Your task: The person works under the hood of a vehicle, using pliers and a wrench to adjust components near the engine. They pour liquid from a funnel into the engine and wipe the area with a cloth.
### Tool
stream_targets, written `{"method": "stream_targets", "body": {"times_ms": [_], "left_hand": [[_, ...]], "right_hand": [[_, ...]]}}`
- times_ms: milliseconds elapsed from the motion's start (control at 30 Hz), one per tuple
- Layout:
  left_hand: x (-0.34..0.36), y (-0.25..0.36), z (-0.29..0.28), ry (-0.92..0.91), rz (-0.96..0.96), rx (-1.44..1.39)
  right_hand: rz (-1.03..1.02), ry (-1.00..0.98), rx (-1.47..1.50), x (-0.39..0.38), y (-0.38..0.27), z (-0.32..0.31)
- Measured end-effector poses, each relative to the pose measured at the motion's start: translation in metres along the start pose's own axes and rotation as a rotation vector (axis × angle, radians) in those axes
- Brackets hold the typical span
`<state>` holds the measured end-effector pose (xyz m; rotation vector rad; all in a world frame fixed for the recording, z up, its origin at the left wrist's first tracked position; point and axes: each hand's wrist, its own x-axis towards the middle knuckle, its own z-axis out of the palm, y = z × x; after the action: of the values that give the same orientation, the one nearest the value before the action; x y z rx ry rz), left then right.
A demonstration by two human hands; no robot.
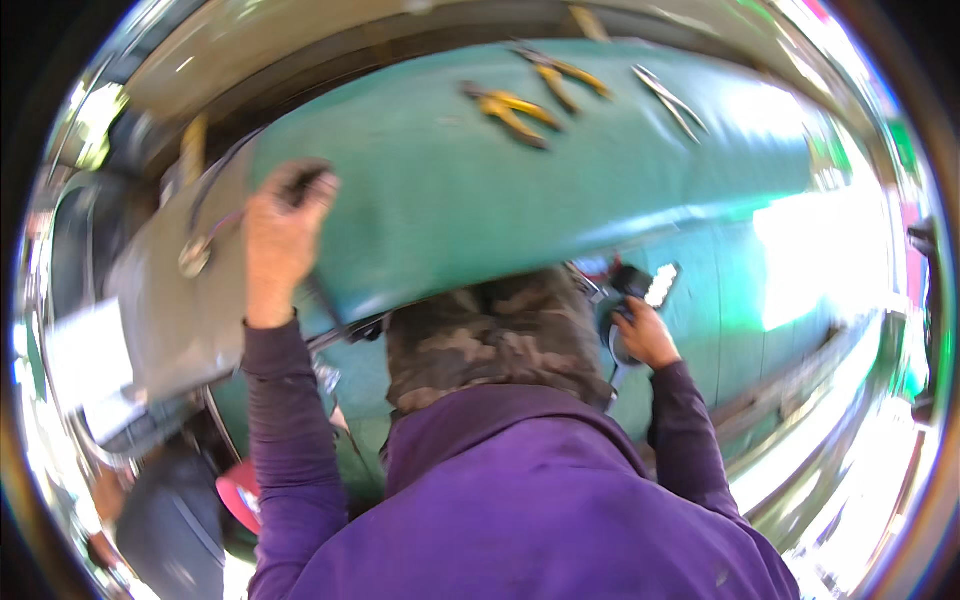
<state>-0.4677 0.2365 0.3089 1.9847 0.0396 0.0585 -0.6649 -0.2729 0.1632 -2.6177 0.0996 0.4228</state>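
Note:
My left hand (280,235) is raised above the left end of a green padded surface (400,200). Its fingers are curled round a small dark object (305,182), too blurred to name. Low on the right, beside my camouflage-clad lap, my right hand (648,333) grips a black handheld lamp-like device (630,282) with a bright white panel. Its lower part is partly hidden by the hand. Two pairs of yellow-handled pliers (512,110) (562,78) lie at the far side of the green surface. To their right rests a slim silver pair of pliers (670,100).
A cable with a round metallic end (195,257) lies on the grey-brown section (165,310) at the left. Behind the padding runs a wooden ledge (350,60). A dark-clothed person (175,525) is at the lower left, near a red object (238,492).

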Motion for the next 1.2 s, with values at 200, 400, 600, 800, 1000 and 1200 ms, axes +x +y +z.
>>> {"method": "stream_targets", "body": {"times_ms": [200,400,600,800,1000,1200], "left_hand": [[0.067,-0.022,0.146,0.148,0.502,0.599],[0.066,-0.046,0.151,0.157,0.518,0.693],[0.069,-0.044,0.154,0.151,0.520,0.655],[0.069,-0.043,0.156,0.166,0.545,0.681],[0.070,-0.044,0.159,0.170,0.566,0.685],[0.070,-0.048,0.158,0.183,0.544,0.675]], "right_hand": [[0.310,-0.064,0.131,-0.076,0.034,0.115],[0.393,-0.082,0.432,-0.109,0.050,0.161],[0.702,-0.025,0.834,0.019,0.079,0.177],[0.878,0.016,0.152,0.087,0.099,0.231],[0.676,-0.034,0.003,0.101,0.118,0.250],[0.822,0.099,0.719,0.080,0.100,0.217]]}}
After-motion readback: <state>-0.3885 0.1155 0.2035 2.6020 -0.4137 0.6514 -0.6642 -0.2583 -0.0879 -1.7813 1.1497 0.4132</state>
